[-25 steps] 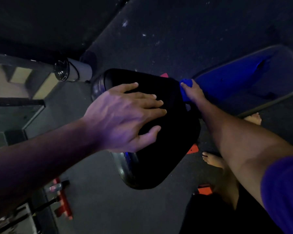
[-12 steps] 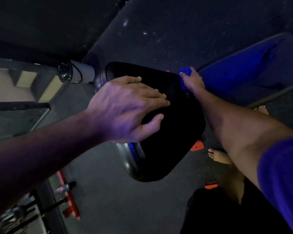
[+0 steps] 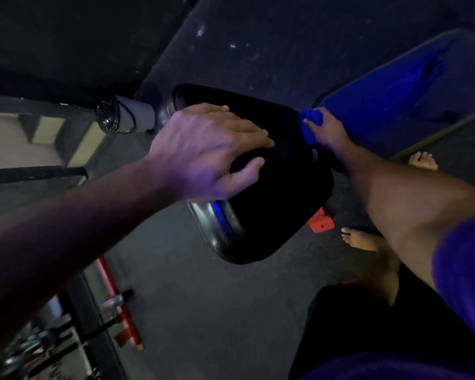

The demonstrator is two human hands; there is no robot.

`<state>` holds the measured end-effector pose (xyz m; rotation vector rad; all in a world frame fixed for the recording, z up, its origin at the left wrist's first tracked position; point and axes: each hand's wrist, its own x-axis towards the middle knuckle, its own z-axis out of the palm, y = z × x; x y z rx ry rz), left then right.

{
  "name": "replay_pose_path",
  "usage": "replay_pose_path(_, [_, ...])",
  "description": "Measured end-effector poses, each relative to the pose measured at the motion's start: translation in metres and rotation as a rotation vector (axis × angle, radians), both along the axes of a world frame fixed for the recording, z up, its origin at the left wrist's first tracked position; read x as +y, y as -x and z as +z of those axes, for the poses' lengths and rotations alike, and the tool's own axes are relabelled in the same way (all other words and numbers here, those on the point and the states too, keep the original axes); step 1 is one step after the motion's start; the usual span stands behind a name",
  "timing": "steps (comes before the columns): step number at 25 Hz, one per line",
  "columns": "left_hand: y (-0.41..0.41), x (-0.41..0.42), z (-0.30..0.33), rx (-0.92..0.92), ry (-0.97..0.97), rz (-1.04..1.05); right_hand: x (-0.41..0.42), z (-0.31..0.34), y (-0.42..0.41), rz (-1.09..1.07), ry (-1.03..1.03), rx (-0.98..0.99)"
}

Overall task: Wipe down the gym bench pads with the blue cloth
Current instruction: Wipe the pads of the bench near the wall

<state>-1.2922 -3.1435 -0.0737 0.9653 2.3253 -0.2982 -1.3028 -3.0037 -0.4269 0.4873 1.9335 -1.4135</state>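
The dark floor (image 3: 258, 45) fills most of the view, and a blue mat (image 3: 390, 94) lies across it at 2 o'clock. Next in size is the black bench pad (image 3: 280, 187), near centre, with its long axis running from 11 o'clock to 5 o'clock. A white frame tube (image 3: 135, 119) meets it at its 10 o'clock end, and an orange foot (image 3: 322, 222) of the frame shows under its 4 o'clock side.

The left hand (image 3: 203, 157) rests on the pad's upper half, fingers straight and spread flat, thumb lying on the surface, bracing and holding nothing. The right hand (image 3: 328, 130) sits at the pad's 2 o'clock edge, fingers curled round the bunched blue cloth (image 3: 311, 124), which touches that edge.

From the cloth, nearly all the unwiped surface lies toward 7 o'clock, along and across the pad. I judge the right hand must draw the cloth that way, and the left hand covers part of that path.
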Motion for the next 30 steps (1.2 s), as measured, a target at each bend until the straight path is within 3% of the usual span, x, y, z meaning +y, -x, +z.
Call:
replay_pose_path(3, [-0.003, -0.007, -0.001, 0.044, -0.077, 0.011, 0.009, 0.017, -0.031, -0.181, 0.046, 0.128])
replay_pose_path(7, [-0.006, -0.003, -0.001, 0.030, -0.096, 0.015, -0.004, 0.030, -0.102, -0.149, 0.140, 0.192])
replay_pose_path(13, [-0.004, -0.003, 0.000, 0.037, -0.081, 0.025, 0.010, -0.007, -0.072, -0.180, 0.022, -0.179])
replay_pose_path(20, [-0.005, -0.006, -0.003, 0.052, -0.141, 0.039, -0.004, 0.051, -0.138, -0.366, 0.091, 0.023])
replay_pose_path(24, [-0.004, -0.003, 0.000, 0.046, -0.131, 0.033, 0.000, 0.020, -0.093, -0.292, -0.077, -0.160])
replay_pose_path(27, [-0.004, -0.002, 0.002, 0.068, -0.076, 0.043, 0.008, 0.010, -0.084, -0.295, -0.038, -0.285])
replay_pose_path(30, [-0.006, -0.002, 0.004, 0.038, -0.102, 0.075, 0.012, 0.019, -0.110, -0.342, -0.015, -0.291])
